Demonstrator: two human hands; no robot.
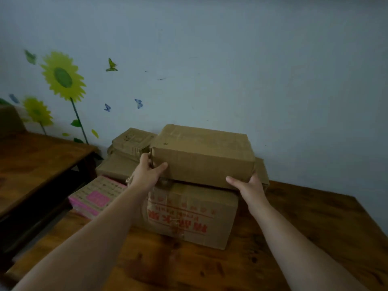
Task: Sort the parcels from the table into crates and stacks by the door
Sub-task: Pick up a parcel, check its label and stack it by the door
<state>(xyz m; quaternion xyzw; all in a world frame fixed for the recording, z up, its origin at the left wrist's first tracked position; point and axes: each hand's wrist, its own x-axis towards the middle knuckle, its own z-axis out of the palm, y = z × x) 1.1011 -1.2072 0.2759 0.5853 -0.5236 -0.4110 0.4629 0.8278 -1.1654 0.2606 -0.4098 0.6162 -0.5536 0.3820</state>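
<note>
I have the plain brown carton by its two ends, over the far left corner of the table, close to the wall. My left hand grips the left end, thumb pressed on the front face and fingers curled round the side. My right hand clasps the lower right corner, thumb along the bottom front edge; its fingers are hidden behind the carton. The carton is taped closed, so what it holds cannot be seen. Under it sits a larger red-printed carton, also closed; whether the two are touching or just apart I cannot tell. The red print faces away from me and is blurred. Behind, at the left, more brown cartons are piled against the wall, partly hidden by the one I hold. A pink-labelled box lies by the table's far left corner, my left forearm covering part of it; what it rests on is unclear. The second table at the left is cut off by the picture's edge.
</note>
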